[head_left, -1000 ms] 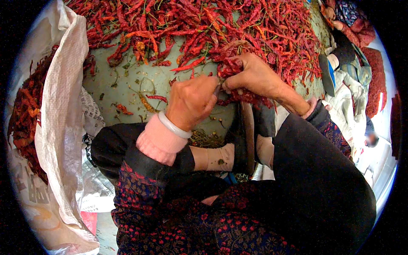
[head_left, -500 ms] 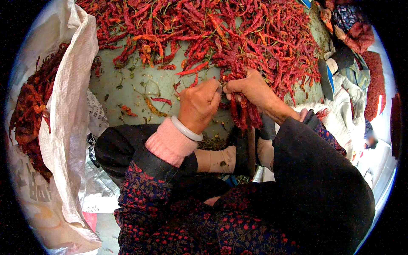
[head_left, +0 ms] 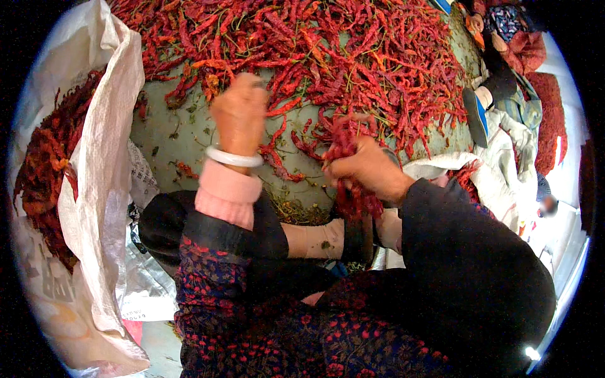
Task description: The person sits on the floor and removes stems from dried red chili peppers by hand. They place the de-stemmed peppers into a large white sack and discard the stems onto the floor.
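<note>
A wide pile of dried red chillies (head_left: 302, 38) lies on a grey-green surface (head_left: 170, 126). My right hand (head_left: 365, 167) is closed around a bunch of wrinkled red chillies (head_left: 350, 198), low in front of the pile above my crossed feet. My left hand (head_left: 239, 110), with a white bangle and pink cuff, is raised to the left of it at the pile's near edge, apart from the bunch. Its fingers are curled and blurred by motion; what they hold, if anything, I cannot make out.
An open white woven sack (head_left: 94, 233) holding dark red chillies (head_left: 47, 183) stands at my left. Another white sack (head_left: 460, 160) lies at my right. Another person's leg and blue shoe (head_left: 479, 116) are at the upper right, near red filled bags (head_left: 548, 113) and a small distant person (head_left: 545, 195).
My left hand has moved up and left, away from my right hand, where the two were together. My right hand has moved lower, still holding the bunch of chillies.
</note>
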{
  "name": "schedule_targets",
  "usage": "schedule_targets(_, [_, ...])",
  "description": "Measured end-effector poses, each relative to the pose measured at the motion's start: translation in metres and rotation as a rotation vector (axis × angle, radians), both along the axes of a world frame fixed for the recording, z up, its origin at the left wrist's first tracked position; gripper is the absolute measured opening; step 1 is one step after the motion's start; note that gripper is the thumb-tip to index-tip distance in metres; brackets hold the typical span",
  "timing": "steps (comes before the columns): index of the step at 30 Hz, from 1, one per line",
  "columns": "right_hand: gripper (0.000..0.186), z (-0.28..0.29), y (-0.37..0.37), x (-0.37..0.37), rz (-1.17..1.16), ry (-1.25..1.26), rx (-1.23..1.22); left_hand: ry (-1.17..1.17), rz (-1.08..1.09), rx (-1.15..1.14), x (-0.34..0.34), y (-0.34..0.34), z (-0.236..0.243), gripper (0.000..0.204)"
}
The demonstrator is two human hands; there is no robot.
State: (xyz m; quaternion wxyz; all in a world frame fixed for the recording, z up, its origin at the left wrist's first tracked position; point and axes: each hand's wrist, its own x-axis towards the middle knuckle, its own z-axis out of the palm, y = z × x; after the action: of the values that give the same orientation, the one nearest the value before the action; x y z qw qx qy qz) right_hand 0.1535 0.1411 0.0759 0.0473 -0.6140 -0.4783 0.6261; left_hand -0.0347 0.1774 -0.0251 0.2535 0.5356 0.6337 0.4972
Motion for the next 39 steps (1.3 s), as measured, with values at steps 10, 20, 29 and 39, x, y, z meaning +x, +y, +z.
schedule_targets(10, [0.019,0.03,0.059,0.058,-0.358,0.324,0.065,0.212,-0.534,0.106,0.015,-0.021,-0.015,0.015])
schedule_targets(20, [0.024,-0.023,0.085,0.026,0.787,-0.054,0.973,0.215,-0.417,0.149,0.02,-0.027,-0.021,0.019])
schedule_targets(29, [0.019,-0.08,0.1,0.008,1.124,-0.549,1.124,0.153,-0.337,0.094,0.02,-0.027,-0.017,0.018])
schedule_targets(39, [0.038,-0.031,0.114,0.014,0.56,-0.294,0.959,0.101,-0.205,0.27,0.018,-0.021,-0.001,0.034])
